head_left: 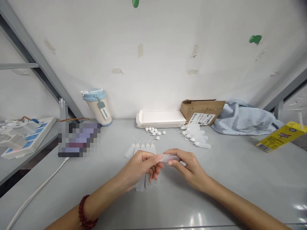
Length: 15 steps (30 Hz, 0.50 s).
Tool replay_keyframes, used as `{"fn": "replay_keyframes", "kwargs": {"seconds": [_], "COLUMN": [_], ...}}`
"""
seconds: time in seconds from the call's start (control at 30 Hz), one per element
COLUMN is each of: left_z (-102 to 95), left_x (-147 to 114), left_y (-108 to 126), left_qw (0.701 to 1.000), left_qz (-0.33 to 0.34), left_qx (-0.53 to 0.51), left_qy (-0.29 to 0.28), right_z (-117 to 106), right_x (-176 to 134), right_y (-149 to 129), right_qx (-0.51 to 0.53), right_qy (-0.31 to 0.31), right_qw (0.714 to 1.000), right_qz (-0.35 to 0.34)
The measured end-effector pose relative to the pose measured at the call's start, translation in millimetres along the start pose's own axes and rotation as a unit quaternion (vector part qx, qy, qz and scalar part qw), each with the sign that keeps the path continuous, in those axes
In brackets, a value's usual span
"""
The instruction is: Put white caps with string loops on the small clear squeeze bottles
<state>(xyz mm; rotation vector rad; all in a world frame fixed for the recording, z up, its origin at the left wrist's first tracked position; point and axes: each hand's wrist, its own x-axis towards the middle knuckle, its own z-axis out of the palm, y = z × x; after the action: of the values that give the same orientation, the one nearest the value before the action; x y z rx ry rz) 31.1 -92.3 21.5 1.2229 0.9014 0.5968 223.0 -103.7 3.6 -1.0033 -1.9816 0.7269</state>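
I pinch one bottle, left hand and right hand; one cup, one box (its label is illegible).

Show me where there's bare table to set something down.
Bare table lies between the right forearm, cloth and carton; also between the white cable and left forearm. Crowded: around the left hand, with plastic bottles and white caps.

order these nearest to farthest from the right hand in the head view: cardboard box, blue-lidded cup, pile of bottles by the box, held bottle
From the right hand:
1. Held bottle, in its grip
2. Pile of bottles, just beyond it
3. Cardboard box, farther back, behind the pile
4. Blue-lidded cup, far off to the left
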Motion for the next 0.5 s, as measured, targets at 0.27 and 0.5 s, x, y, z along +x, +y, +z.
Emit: {"fn": "replay_keyframes", "kwargs": {"seconds": [0.27,0.5], "left_z": [4.5,3.7], "left_x": [-6,-5], "left_y": [1,-10], "left_qw": [0.937,0.831], "left_qz": [0.193,0.338], "left_qx": [0.283,0.432], "left_qy": [0.065,0.096], "right_z": [-6,-8], "right_x": [4,4], "right_y": [-4,-1], "right_qx": [0.101,0.165], "right_qy": [-0.036,-0.062], "right_qw": [0.991,0.976], "right_qz": [0.074,0.126]}}
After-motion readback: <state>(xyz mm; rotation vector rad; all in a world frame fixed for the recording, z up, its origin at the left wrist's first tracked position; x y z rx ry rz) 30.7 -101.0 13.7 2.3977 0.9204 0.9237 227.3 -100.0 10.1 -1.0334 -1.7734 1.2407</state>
